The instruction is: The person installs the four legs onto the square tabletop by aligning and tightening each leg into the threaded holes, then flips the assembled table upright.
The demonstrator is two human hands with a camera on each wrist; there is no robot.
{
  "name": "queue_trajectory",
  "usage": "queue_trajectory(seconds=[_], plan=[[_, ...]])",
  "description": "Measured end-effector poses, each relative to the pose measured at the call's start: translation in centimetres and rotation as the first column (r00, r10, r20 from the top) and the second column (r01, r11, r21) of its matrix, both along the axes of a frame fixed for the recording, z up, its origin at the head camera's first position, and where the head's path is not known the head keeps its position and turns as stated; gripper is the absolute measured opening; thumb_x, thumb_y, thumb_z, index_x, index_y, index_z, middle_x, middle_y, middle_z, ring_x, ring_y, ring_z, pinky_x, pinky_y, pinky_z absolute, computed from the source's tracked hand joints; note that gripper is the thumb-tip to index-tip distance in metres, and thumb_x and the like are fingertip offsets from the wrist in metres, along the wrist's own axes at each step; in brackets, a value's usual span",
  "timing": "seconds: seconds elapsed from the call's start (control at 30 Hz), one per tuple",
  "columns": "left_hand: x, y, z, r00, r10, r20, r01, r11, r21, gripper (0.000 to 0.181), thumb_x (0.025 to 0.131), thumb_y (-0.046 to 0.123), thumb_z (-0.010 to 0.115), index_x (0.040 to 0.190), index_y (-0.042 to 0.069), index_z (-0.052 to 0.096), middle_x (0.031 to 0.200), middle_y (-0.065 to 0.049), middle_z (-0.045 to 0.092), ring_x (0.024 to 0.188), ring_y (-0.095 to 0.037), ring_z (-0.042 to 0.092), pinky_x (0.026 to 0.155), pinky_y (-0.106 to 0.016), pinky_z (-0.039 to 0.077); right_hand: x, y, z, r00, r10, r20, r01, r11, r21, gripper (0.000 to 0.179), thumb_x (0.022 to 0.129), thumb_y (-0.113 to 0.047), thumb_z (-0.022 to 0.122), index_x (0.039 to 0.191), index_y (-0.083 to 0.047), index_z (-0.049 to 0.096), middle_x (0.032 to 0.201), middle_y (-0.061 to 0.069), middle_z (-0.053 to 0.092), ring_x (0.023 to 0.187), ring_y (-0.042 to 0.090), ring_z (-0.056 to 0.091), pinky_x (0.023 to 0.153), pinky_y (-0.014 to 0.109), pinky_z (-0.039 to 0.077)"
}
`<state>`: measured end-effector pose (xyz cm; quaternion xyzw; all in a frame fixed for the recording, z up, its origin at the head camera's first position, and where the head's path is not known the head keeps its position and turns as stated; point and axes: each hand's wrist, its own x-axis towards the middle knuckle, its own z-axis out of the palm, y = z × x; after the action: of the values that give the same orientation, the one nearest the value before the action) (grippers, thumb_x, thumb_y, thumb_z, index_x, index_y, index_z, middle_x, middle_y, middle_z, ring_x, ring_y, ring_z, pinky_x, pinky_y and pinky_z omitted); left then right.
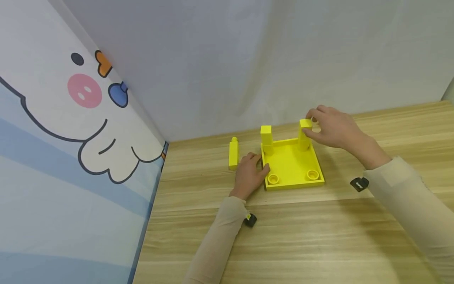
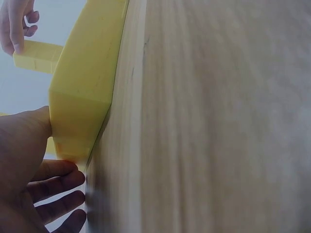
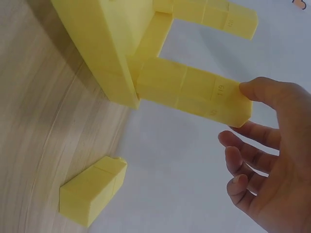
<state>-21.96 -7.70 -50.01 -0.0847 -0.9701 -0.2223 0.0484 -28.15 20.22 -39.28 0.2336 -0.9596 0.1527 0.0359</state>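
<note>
A square yellow tray with a raised rim lies on the table. Its two far corners bear upright posts; the near corners show round sockets, left and right. My right hand pinches the top of the far-right yellow post between thumb and index finger, the other fingers loosely bent. At the far-left corner stands the second post, untouched. My left hand grips the tray's left side, thumb over the rim and fingers outside. Left of that hand lies a loose yellow post with a small knob.
In the right wrist view another loose yellow post lies on the wood table beside the tray; my right hand hides it from the head view. A pale wall rises behind the table, and a cartoon-printed panel borders its left side.
</note>
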Motion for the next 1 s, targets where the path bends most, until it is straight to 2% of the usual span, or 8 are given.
queue_trajectory(seconds=[0.33, 0.63, 1.0], plan=[[0.1, 0.2, 0.1, 1.000, 0.002, 0.004, -0.002, 1.000, -0.001, 0.050, 0.098, 0.037, 0.061, 0.137, 0.005, 0.064, 0.129, -0.008, 0.066, 0.118, -0.027, 0.061, 0.104, -0.040, 0.050, 0.0, -0.2, -0.4, 0.998, -0.017, -0.068, 0.017, 1.000, -0.005, 0.044, 0.094, -0.039, 0.068, 0.119, -0.003, 0.063, 0.110, 0.016, 0.068, 0.093, 0.031, 0.065, 0.073, 0.049, 0.056], [0.0, 0.0, 0.1, 1.000, 0.006, 0.003, -0.006, 1.000, -0.017, 0.047, 0.097, 0.034, 0.061, 0.135, 0.006, 0.065, 0.126, -0.008, 0.067, 0.116, -0.027, 0.062, 0.101, -0.040, 0.051, 0.4, -0.3, -0.3, 0.997, -0.055, -0.049, 0.055, 0.998, -0.016, 0.047, 0.094, -0.042, 0.068, 0.120, -0.003, 0.064, 0.111, 0.015, 0.070, 0.096, 0.030, 0.066, 0.075, 0.048, 0.056], [0.3, 0.1, 0.3, 1.000, 0.006, 0.000, -0.006, 1.000, 0.008, 0.047, 0.097, 0.034, 0.062, 0.135, 0.005, 0.065, 0.125, -0.008, 0.067, 0.115, -0.027, 0.063, 0.100, -0.041, 0.052, 0.9, -0.1, -1.3, 0.996, -0.092, -0.018, 0.091, 0.995, -0.047, 0.052, 0.095, -0.047, 0.066, 0.120, -0.001, 0.065, 0.109, 0.018, 0.069, 0.090, 0.032, 0.065, 0.070, 0.048, 0.055]])
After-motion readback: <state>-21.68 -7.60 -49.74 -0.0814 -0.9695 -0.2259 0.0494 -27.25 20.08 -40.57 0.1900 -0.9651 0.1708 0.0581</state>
